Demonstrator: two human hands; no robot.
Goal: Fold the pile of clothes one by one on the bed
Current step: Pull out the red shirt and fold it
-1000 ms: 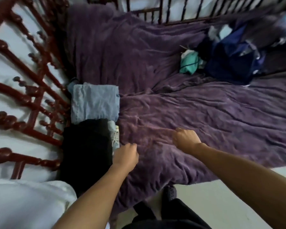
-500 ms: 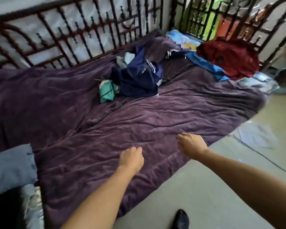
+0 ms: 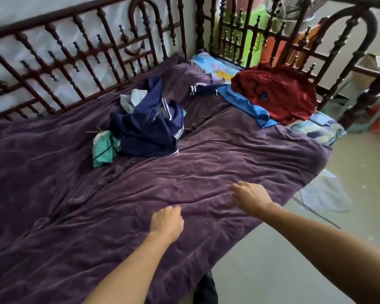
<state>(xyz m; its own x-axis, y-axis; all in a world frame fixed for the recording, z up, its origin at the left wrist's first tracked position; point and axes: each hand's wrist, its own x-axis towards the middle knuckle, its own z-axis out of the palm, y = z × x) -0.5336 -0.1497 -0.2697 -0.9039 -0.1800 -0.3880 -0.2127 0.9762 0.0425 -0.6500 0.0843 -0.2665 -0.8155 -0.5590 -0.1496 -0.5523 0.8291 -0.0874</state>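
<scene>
A pale tiled floor (image 3: 272, 270) runs beside the frame. Crumpled white paper (image 3: 323, 195) lies on it. Green and orange plastic items (image 3: 253, 43) stand behind the railing.

Single head-worn wide-angle view, looking forward and down across the bed (image 3: 206, 176) from its near long edge toward the headrail (image 3: 79, 55). Both forearms enter from the bottom, close to the lens; no second view.

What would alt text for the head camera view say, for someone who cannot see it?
Two bare hands, left hand and right hand, both empty, reach over a purple blanket on a bed. Farther off lie unfolded clothes: a navy garment, a teal one, a red one.
</scene>
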